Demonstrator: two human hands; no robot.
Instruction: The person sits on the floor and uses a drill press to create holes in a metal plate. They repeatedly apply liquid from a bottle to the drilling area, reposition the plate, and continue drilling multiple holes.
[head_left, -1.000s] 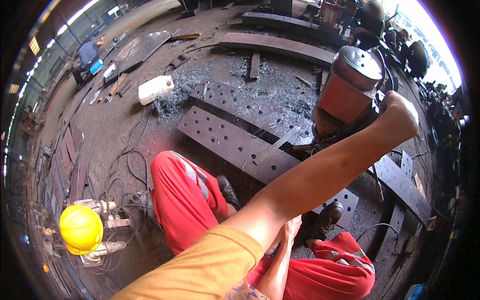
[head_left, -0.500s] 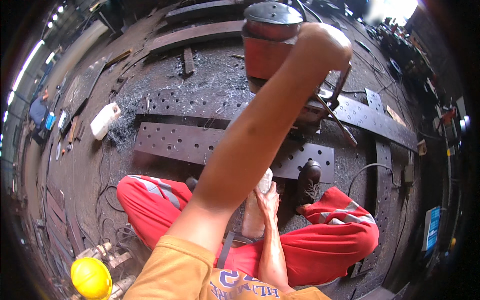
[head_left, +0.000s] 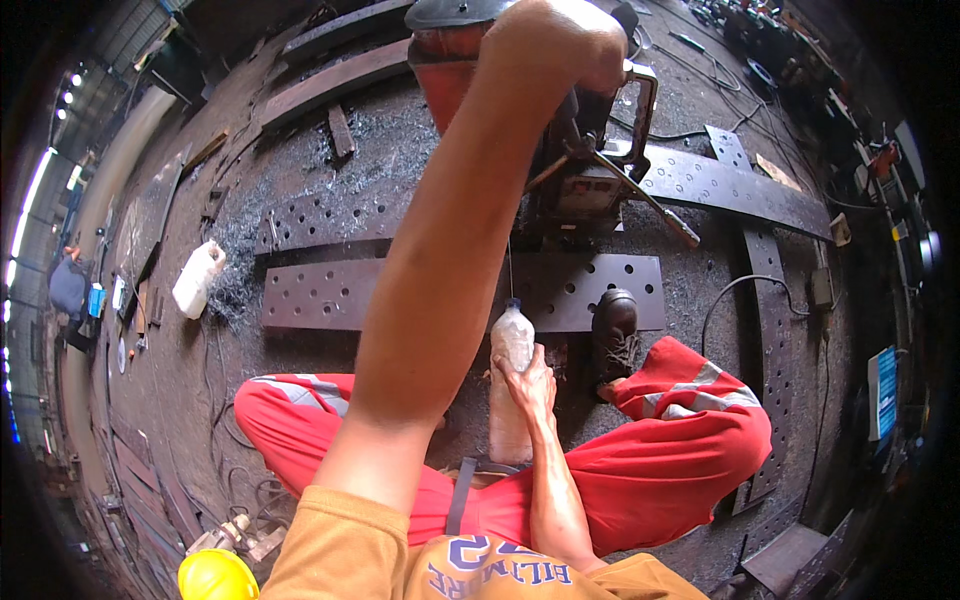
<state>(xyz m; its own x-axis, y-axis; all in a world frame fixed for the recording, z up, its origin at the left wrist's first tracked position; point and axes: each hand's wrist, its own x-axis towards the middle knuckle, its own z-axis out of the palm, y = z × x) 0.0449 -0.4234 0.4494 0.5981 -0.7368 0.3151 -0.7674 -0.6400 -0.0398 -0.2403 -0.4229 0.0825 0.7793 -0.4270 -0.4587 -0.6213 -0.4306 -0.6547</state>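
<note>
My left arm reaches far forward across the view. My left hand [head_left: 560,42] is bent over beside the red-and-black drilling machine [head_left: 447,85], closed on a dark lever [head_left: 567,118] that runs from its hub; the fingers are mostly hidden. Another lever [head_left: 655,205] sticks out to the right. Between my legs, my right hand [head_left: 528,385] is wrapped around a cloudy plastic bottle [head_left: 512,340] with a blue cap. A thin line, like a jet of liquid, runs from the cap toward the machine. Beyond the bottle lies a flat steel plate [head_left: 330,293] with rows of holes.
More drilled plates lie beyond and at right [head_left: 735,185]. Metal shavings [head_left: 240,270] surround a white jug [head_left: 199,280] at left. A yellow hard hat [head_left: 217,575] is at lower left. Cables cross the floor. A person [head_left: 68,285] is at far left. My shoe [head_left: 616,330] is by the plate.
My view has shifted, with the machine now further left. The bottle's neck and cap have come out from behind my left arm, and a thin line now shows from the cap.
</note>
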